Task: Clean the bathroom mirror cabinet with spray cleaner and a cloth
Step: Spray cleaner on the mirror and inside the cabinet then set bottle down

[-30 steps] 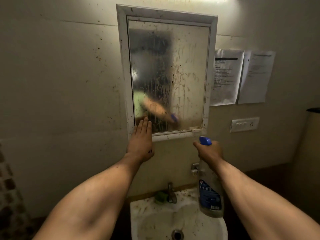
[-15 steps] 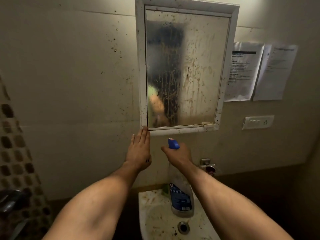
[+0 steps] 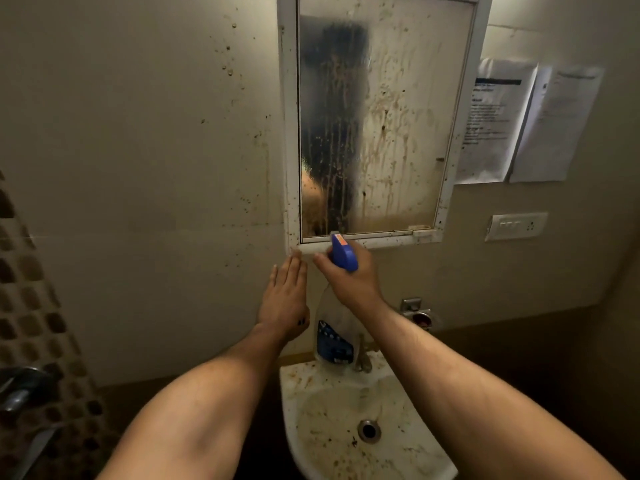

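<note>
The white-framed mirror cabinet (image 3: 290, 133) is cut off at the top; print on the white paper sheets (image 3: 491, 133) is illegible.

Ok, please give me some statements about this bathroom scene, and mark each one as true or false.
1. The right hand holds the spray bottle at its blue head. True.
2. The left hand holds a cloth. False: it holds nothing; its fingers are straight, by the lower left corner of the mirror frame.
3. The mirror glass is clean. False: brown streaks and spots cover it.
4. Two paper sheets hang on the wall to the right of the mirror. True.
5. The sink below the mirror is stained. True.
</note>
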